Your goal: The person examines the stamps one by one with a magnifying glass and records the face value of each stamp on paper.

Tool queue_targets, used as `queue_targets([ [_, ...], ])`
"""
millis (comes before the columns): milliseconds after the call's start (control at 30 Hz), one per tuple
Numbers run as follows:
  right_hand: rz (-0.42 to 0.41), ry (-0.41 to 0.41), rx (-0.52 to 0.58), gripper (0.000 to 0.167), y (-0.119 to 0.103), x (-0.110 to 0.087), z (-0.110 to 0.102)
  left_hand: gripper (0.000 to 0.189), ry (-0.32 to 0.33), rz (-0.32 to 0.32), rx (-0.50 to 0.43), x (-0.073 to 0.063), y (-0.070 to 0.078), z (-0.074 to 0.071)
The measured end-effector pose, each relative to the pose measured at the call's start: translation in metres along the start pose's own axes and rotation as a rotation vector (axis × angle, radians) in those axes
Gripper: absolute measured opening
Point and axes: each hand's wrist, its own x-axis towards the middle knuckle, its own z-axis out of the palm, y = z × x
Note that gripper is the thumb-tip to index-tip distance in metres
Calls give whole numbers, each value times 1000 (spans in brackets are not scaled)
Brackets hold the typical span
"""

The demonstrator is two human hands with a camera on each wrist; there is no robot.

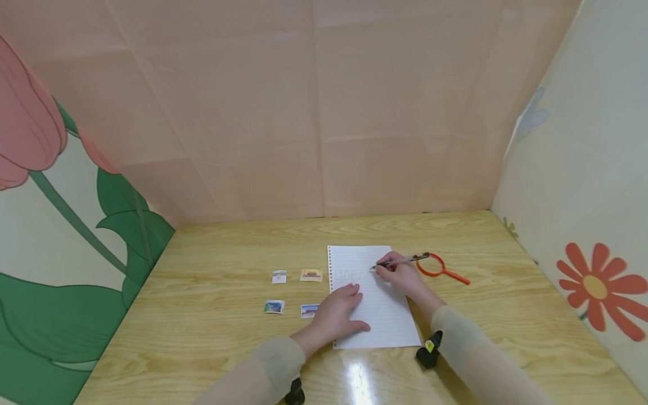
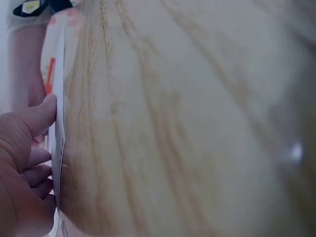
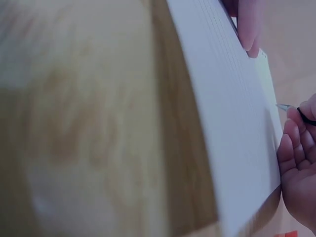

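A lined sheet of paper with punched holes down its left edge lies on the table, faint handwriting near its upper left. My right hand pinches a pen, its tip at the upper part of the sheet. In the right wrist view the pen tip points past the curled fingers of the right hand. My left hand rests on the left side of the sheet, thumb spread from the fingers. The left wrist view shows the left hand on the paper's edge.
Left of the sheet lie several small pictures: a pale one, a yellowish one, a green-blue one and one partly behind the left hand. A red magnifying glass lies right of the pen. Walls border the wooden table.
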Motion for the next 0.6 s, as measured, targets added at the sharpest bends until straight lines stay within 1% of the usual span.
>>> queue_targets([
  [367,5,12,-82,11,-1,0,1,73,8,9,-15,-1,-1,2],
  [600,-11,12,-126,11,-3,0,2,73,0,-2,-27,-1,-2,2],
])
